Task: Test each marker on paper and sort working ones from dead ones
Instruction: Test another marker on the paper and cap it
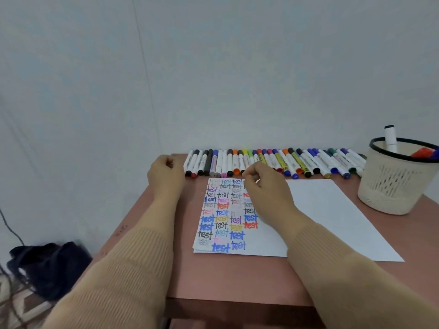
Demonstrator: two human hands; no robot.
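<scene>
1. Markers (273, 162) lie capped in one tight row along the back edge of the table (225, 276), side by side and touching. Biggest risk: tested and untested ones mix, because nothing visible separates them. One put back in the wrong spot and the sort is lost.
2. Right hand (266, 186) hangs over the top of the test sheet (221, 219), fingers curled down at the near ends of the row. Cannot tell if it pinches a marker or nothing. Pulling one out of a packed row could drag its neighbours and set them rolling.
3. Test sheet is crowded with "test" words. A faint new stroke next to old ink could be misread as working. Blank sheet (332, 210) lies just beside it, unmarked.
4. Basket (389, 184) at the right holds a few markers. Whether it is the working or the dead pile is unclear, so a wrong drop is likely.
5. Left hand (166, 174) sits at the back left corner, fingers curled. Cannot tell if it holds anything. Anything released there could go off the edge.
</scene>
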